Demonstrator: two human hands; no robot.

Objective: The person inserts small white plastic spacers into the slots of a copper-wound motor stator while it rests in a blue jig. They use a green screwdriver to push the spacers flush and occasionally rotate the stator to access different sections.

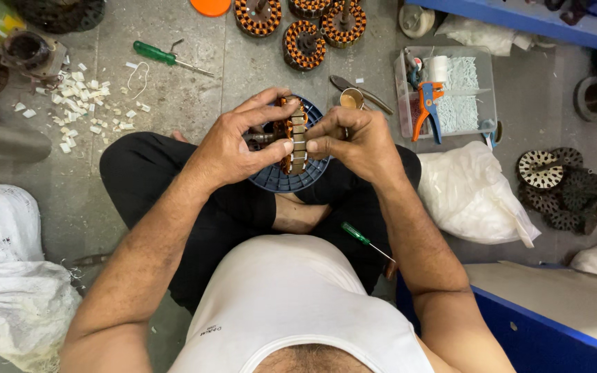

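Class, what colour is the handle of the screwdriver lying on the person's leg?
Green screwdriver, head view.

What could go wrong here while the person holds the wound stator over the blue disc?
1. The stator is held on edge by the fingers of the left hand and right hand; if it slips, it may drop onto the blue disc and damage the copper windings.
2. A green screwdriver lies on the person's leg; shifting the leg may roll it off or poke the skin.
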